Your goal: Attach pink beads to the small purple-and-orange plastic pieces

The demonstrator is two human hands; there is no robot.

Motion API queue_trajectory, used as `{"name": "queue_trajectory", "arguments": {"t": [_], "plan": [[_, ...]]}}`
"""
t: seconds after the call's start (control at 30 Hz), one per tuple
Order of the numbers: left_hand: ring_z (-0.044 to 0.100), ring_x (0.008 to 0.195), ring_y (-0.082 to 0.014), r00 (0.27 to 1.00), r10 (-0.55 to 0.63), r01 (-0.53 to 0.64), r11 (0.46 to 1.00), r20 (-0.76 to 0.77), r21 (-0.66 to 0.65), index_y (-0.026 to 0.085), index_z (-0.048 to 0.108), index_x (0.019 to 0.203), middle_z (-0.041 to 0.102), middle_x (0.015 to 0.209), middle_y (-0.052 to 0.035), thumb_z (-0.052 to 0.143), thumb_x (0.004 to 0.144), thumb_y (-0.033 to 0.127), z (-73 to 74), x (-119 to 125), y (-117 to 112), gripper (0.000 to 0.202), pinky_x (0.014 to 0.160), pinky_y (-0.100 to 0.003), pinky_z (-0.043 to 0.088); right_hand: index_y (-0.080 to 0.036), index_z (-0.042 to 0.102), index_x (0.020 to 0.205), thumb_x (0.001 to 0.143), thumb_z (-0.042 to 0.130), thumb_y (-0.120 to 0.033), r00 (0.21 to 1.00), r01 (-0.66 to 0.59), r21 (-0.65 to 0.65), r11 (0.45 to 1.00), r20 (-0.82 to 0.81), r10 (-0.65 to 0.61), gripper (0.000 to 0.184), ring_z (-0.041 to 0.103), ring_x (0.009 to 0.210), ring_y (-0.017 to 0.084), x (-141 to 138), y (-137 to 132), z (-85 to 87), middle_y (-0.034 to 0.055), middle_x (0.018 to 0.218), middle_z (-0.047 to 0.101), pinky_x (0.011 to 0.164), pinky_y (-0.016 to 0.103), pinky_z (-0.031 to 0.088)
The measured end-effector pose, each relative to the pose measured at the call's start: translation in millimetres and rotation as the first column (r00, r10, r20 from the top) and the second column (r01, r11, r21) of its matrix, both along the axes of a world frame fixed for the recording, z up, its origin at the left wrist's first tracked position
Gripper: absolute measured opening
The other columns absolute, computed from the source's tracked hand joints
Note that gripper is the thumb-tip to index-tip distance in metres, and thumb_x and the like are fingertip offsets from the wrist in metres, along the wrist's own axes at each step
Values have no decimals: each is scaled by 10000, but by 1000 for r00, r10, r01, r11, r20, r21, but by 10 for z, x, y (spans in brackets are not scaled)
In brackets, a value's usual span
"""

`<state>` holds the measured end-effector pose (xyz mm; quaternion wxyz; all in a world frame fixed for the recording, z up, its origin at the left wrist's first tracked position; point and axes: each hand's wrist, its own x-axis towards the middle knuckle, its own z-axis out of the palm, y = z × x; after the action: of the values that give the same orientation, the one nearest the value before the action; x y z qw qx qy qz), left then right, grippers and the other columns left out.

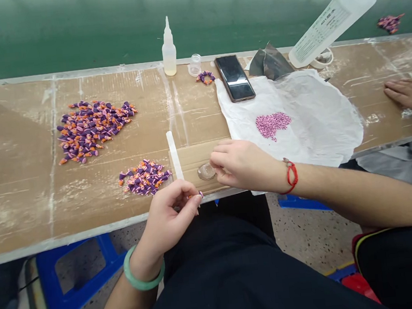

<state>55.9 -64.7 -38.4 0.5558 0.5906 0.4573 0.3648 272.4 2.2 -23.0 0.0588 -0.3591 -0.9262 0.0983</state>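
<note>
My left hand (173, 213) is closed at the table's front edge, pinching a small purple-and-orange bead-like piece (200, 194) between thumb and forefinger. Just beyond it lies a loose pile of similar pieces (144, 178). My right hand (234, 164) is closed too, its fingers drawn together beside a small round clear dish (205, 172); what its fingertips hold, if anything, is hidden. Under the dish is a cardboard pad (192, 158), with a white flat strip (174, 155) along its left side.
A larger pile of purple-and-orange pieces (94, 129) lies left. White paper (319, 114) on the right bears tiny pink bits (272, 125) and a phone (235, 78). Behind stand a dropper bottle (169, 56) and a tilted large bottle (335, 23). Another person's hand (411, 93) rests far right.
</note>
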Motion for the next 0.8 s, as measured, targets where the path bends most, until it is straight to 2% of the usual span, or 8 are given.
{"name": "queue_trajectory", "arguments": {"t": [0.2,0.3,0.37,0.43,0.5,0.57,0.63,0.8], "plan": [[577,526,-112,999,1,0,999,36,-39,176,597,754,594,600,16,637,879,207,-5,-5,13,135,518,-212,467,-190,500,674,849,486,-184,1000,22,-43,999,-17,-23,176,476,658,170,-25,23,54,62,676,594,627,301,352],[612,530,-105,992,36,-27,997,123,-71,170,611,765,622,625,9,672,875,211,-2,10,0,133,529,-200,493,-194,490,654,804,544,-191,975,107,-212,971,-168,-144,159,489,623,145,-23,-9,143,26,635,574,608,284,375],[646,534,-106,973,70,-50,994,219,-93,169,620,780,661,663,-1,705,870,231,4,42,-16,138,541,-199,525,-192,519,681,809,585,-220,904,146,-496,856,-285,-320,147,535,602,128,-32,-69,222,6,636,595,593,264,424],[678,538,-113,938,121,-90,990,323,-110,173,626,803,708,708,-13,741,860,251,15,88,-35,149,530,-197,548,-188,547,733,831,618,-251,786,61,-781,622,-346,-512,137,630,653,131,-52,-154,299,17,717,671,642,265,515],[706,548,-125,899,168,-132,985,405,-115,177,641,830,744,737,-22,771,845,255,30,137,-57,152,498,-184,552,-188,548,763,850,638,-260,683,-97,-910,403,-355,-638,144,703,770,146,-81,-244,359,48,853,735,757,301,583],[729,564,-140,874,193,-158,981,445,-115,175,664,840,766,745,-31,792,829,242,48,176,-81,145,472,-168,553,-189,530,745,857,649,-246,631,-200,-929,311,-365,-684,174,724,836,151,-107,-318,400,64,932,756,816,315,597],[744,581,-148,867,198,-164,980,457,-113,173,690,832,781,757,-37,800,821,219,64,199,-108,121,479,-163,572,-186,527,725,853,654,-214,615,-226,-925,306,-379,-691,183,726,851,153,-123,-367,428,68,945,763,807,303,597],[751,587,-145,856,211,-176,977,473,-117,186,729,825,796,767,-29,816,805,202,97,216,-165,91,556,-188,633,-185,546,729,827,656,-164,624,-198,-911,362,-402,-670,149,729,852,168,-116,-421,472,69,911,769,757,283,590]]}}
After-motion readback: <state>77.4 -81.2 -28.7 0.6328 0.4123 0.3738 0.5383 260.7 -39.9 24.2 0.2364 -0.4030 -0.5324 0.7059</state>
